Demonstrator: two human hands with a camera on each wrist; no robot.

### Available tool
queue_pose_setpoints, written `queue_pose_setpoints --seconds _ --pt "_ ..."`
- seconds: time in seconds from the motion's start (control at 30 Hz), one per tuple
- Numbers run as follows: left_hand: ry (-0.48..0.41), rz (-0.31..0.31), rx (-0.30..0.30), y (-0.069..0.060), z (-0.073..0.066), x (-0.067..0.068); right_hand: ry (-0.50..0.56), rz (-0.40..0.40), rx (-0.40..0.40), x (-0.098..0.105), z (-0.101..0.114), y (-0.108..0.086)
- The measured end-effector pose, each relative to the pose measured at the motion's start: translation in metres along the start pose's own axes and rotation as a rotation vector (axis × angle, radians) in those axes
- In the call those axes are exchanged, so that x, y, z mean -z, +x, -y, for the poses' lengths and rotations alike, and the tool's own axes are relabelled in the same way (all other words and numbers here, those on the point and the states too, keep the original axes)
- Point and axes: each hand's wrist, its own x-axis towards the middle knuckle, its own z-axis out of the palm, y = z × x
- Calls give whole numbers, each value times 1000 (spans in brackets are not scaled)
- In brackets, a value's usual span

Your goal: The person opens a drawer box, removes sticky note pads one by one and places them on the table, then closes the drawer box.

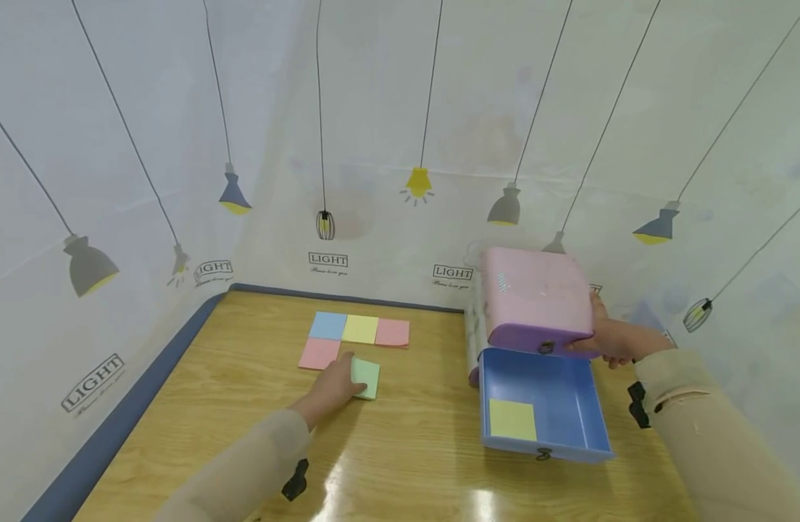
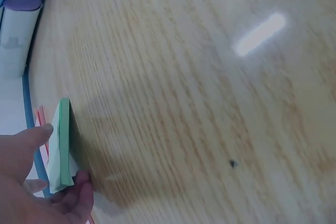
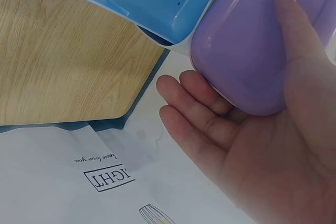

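My left hand pinches a pad of light green sticky notes at the table's middle. In the left wrist view the green pad is tilted on edge between thumb and fingers. Just beyond lie a blue pad, a yellow pad and two pink pads, one at the row's right end and one below the blue. My right hand holds the right corner of a small pink-and-purple drawer box, thumb on its purple front, other fingers around the side.
Below the purple front, a blue drawer is pulled out toward me, with a yellow sticky pad in its front left corner. The wooden table is bounded at the back and left by a wall covering printed with lamps.
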Motion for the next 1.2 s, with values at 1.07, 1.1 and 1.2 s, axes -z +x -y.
queue_pose_setpoints --seconds 1.07,1.1,1.2 --pt "687 116 -236 -8 -34 -19 -25 -10 -21 0 0 2" --pt "689 112 -231 -7 -34 -18 -28 -12 -23 0 0 3" --pt "662 105 -214 -3 -33 -14 -34 -15 -26 0 -1 3"
